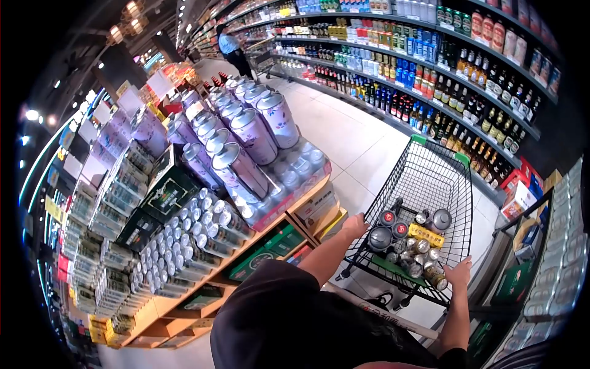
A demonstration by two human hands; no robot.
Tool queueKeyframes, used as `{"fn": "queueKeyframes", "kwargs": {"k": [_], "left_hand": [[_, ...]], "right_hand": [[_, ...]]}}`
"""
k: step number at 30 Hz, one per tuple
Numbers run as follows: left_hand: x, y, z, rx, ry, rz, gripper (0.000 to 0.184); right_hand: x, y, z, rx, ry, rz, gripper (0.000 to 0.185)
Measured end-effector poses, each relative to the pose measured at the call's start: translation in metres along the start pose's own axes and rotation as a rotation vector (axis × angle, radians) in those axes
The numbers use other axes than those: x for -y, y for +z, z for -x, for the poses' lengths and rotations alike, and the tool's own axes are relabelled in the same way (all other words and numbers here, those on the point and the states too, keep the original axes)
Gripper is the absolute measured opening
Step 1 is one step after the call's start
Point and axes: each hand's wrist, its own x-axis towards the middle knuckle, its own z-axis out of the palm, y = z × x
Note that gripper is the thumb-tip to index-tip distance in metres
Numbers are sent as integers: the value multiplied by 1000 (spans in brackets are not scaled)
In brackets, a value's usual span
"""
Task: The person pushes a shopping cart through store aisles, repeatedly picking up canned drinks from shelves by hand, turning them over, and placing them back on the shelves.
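A black wire shopping cart (458, 178) with green corner pieces stands in front of me. Inside it are several cans and bottles, a yellow pack (426, 235) and a round grey-topped container (379, 238). My left hand (354, 226) rests at the cart's left rim, its fingers curled in against the wire. At the right rim is my right hand (458, 272), fingers apart and partly raised beside the basket. A handle bar (381, 312) with printing on it crosses close to my body, below both hands.
Left of the cart, a wooden display (270, 237) bears large purple cans (239, 172) and many small ones. Bottle shelves (399, 80) curve along the far side. A person (232, 52) stands up the aisle beside another cart. Stacked cans (556, 277) line the right.
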Motion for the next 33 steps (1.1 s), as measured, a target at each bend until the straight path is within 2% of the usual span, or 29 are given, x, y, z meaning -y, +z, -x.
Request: {"fn": "queueKeyframes", "kwargs": {"k": [6, 11, 22, 26, 30, 33], "left_hand": [[-33, 7, -46, -54, -69, 21, 46], [-41, 15, -93, -142, -72, 101, 33], [-78, -30, -211, -69, -306, 106, 28], [-81, -52, -247, -92, -292, 162, 26], [-65, -49, -298, -87, -237, 182, 26], [-66, -57, -316, -98, -239, 171, 24]], "right_hand": [[11, -19, -101, 59, -62, 6, 115], [32, -38, -169, 77, -116, 36, 115], [95, -41, -315, 39, -281, 50, 114], [132, -54, -357, 100, -245, 36, 115], [157, -49, -408, 46, -305, 6, 115], [185, -66, -428, 124, -300, 7, 115]]}}
